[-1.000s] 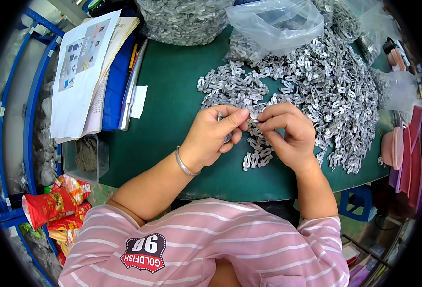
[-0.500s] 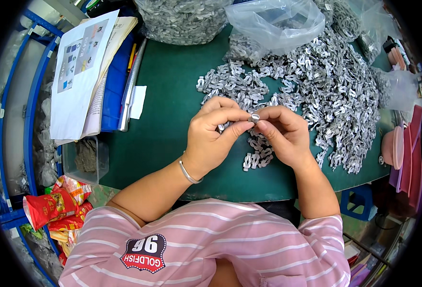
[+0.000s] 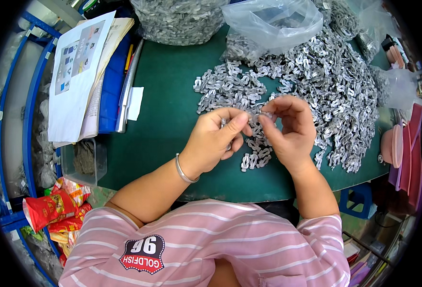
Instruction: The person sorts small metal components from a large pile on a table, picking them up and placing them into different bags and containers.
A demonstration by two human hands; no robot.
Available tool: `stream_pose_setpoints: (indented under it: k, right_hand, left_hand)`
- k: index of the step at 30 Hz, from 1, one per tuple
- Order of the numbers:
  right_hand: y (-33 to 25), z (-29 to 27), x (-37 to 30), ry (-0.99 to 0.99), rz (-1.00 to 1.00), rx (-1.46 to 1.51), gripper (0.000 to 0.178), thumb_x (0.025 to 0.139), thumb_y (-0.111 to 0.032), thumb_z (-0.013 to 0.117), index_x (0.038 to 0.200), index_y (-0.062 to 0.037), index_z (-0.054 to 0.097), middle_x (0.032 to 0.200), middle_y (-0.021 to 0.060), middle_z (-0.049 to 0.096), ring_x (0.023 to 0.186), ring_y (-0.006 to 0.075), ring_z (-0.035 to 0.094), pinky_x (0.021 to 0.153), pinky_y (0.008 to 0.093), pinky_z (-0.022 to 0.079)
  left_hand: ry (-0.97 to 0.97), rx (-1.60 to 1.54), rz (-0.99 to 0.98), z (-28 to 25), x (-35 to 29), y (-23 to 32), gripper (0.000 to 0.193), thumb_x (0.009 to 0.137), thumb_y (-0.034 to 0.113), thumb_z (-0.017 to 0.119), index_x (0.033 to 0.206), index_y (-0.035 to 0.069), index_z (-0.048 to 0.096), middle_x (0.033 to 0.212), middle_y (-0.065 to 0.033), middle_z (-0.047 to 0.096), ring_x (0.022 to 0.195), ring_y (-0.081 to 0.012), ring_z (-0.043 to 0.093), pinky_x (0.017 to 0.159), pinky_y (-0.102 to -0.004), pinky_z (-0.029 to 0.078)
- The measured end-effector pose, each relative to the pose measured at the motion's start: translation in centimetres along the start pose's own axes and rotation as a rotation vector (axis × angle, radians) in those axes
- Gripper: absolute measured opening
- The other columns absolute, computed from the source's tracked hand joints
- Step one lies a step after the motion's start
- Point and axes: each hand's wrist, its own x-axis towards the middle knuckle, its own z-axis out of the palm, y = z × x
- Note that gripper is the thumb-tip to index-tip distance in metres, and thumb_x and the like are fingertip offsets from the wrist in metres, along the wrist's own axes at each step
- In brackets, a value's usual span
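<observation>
We had the left hand (image 3: 210, 139) closed, its fingers curled around a small silvery piece (image 3: 224, 123) and its thumb tip pressed toward the forefinger. Our right hand (image 3: 294, 130) faced it, thumb and forefinger nearly meeting; blur left us unable to tell whether that grip had hold of anything.

From our fingertips, the main heap of looped silvery links (image 3: 340, 95) covered the green worktop (image 3: 165, 86) at two o'clock, a smaller cluster (image 3: 230, 86) lay at eleven, and a few loose links (image 3: 256, 155) sat near us at six. We saw an open clear bag (image 3: 278, 31) at twelve o'clock, a filled bag (image 3: 180, 21) at eleven, beyond the cluster, and pink tubs (image 3: 391, 146) just past three.
</observation>
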Motion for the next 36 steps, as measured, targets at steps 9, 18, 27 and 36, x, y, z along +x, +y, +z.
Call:
stream_pose_setpoints:
  k: [9, 18, 27, 36]
  right_hand:
    - [-0.9, 1.0, -0.3, -0.014, -0.174, 0.010, 0.037, 0.069, 0.008, 0.068, 0.102, 0.0000, 0.053, 0.081, 0.0084, 0.063, 0.070, 0.0138, 0.059, 0.060, 0.0241, 0.046]
    - [-1.5, -0.6, 1.4, -0.097, -0.355, -0.506, 0.014, 0.071, 0.005, 0.062, 0.084, -0.0010, 0.062, 0.076, 0.0095, 0.062, 0.066, 0.0260, 0.056, 0.060, 0.0326, 0.043]
    - [0.2, -0.9, 0.6, -0.338, -0.198, -0.739, 0.016, 0.067, 0.001, 0.064, 0.082, -0.0012, 0.060, 0.081, 0.0111, 0.054, 0.078, 0.0314, 0.051, 0.069, 0.0380, 0.043]
    - [-0.2, -1.0, 0.5, -0.244, -0.113, -0.453, 0.015, 0.068, 0.004, 0.063, 0.082, -0.0016, 0.060, 0.078, 0.0108, 0.057, 0.076, 0.0308, 0.056, 0.067, 0.0362, 0.046]
  left_hand:
    - [-0.084, -0.131, -0.173, -0.2, 0.2, -0.3, 0.021, 0.089, 0.019, 0.056, 0.098, 0.000, 0.057, 0.077, -0.0040, 0.057, 0.053, -0.0054, 0.047, 0.036, -0.0165, 0.031]
    - [-0.155, -0.555, -0.326, -0.7, 0.4, 1.2, 0.028, 0.095, 0.030, 0.041, 0.101, 0.007, 0.055, 0.076, -0.0029, 0.047, 0.054, -0.0085, 0.040, 0.034, -0.0150, 0.030]
    - [-0.231, -0.392, 0.442, 1.7, 1.8, 15.1, 0.024, 0.093, 0.030, 0.047, 0.097, 0.006, 0.049, 0.071, 0.0007, 0.045, 0.054, -0.0078, 0.040, 0.037, -0.0178, 0.032]
    - [0.429, 0.434, 0.909, 2.3, 11.1, 28.0, 0.021, 0.087, 0.024, 0.057, 0.085, 0.004, 0.056, 0.073, -0.0033, 0.052, 0.060, -0.0140, 0.047, 0.051, -0.0280, 0.038]
